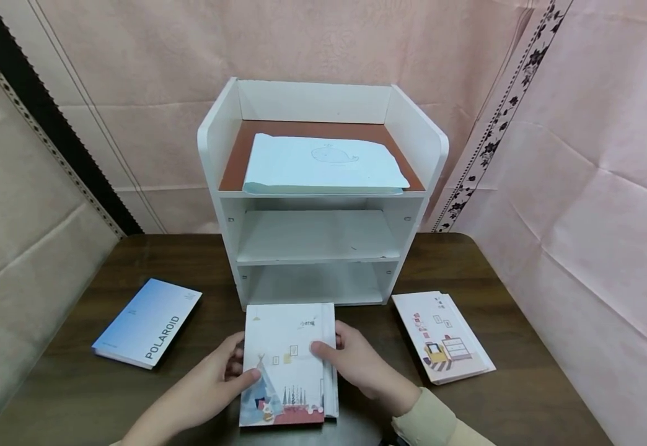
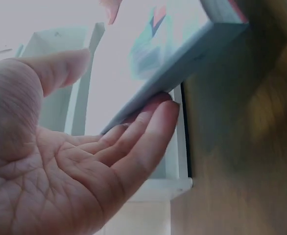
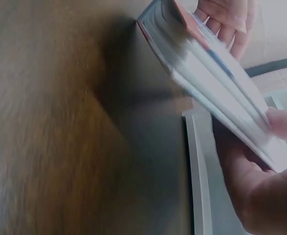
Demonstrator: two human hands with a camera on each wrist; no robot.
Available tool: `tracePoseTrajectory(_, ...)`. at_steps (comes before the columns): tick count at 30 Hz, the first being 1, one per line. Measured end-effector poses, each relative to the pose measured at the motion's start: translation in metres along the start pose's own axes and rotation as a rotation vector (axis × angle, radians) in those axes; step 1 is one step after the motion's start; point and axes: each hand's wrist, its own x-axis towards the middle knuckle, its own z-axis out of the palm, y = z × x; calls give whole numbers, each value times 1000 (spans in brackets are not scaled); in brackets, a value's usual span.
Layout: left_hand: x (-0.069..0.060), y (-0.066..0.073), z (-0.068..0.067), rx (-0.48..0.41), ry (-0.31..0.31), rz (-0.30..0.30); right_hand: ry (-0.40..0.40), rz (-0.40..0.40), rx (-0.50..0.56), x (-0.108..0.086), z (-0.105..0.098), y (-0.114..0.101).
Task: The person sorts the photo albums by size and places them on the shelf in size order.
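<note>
"POLAROID" on the blue book [image 1: 146,323]

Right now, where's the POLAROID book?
In the head view, the POLAROID book lies at left on the table, left of the white shelf unit, with the left hand to its right.

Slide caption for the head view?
Right hand grips a book, left hand at its edge, before a shelf.

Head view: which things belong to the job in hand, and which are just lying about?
In the job, it seems: held book, left hand, right hand.
Untouched, probably just lying about: blue book, right book, whale drawing; shelf (role unclear).
</note>
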Motion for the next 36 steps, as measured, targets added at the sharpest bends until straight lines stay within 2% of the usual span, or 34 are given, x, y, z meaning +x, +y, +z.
tracePoseTrajectory(7, 5, 8, 9, -81, 47, 108, 91, -80, 41, -3, -17, -9)
tracePoseTrajectory(12, 12, 10, 18, -167, 31, 165, 131, -116, 128, -3, -28, -20)
tracePoseTrajectory(15, 17, 11, 26, -203, 61, 171, 145, -133, 152, -3, -31, -26)
tracePoseTrajectory(20, 23, 15, 35, -218, 167, 182, 159, -130, 137, -3, -34, -32)
tracePoseTrajectory(26, 27, 26, 44, -270, 195, 140, 136, -157, 95, -2, -34, -34)
tracePoseTrajectory(29, 28, 28, 46, -305, 213, 154, 118, -172, 92, -3, -34, -36)
tracePoseTrajectory(32, 29, 29, 47, -326, 247, 166, 111, -176, 88, -3, -35, -37)
tracePoseTrajectory(36, 31, 31, 47, -341, 309, 150, 120, -180, 85, -2, -33, -37)
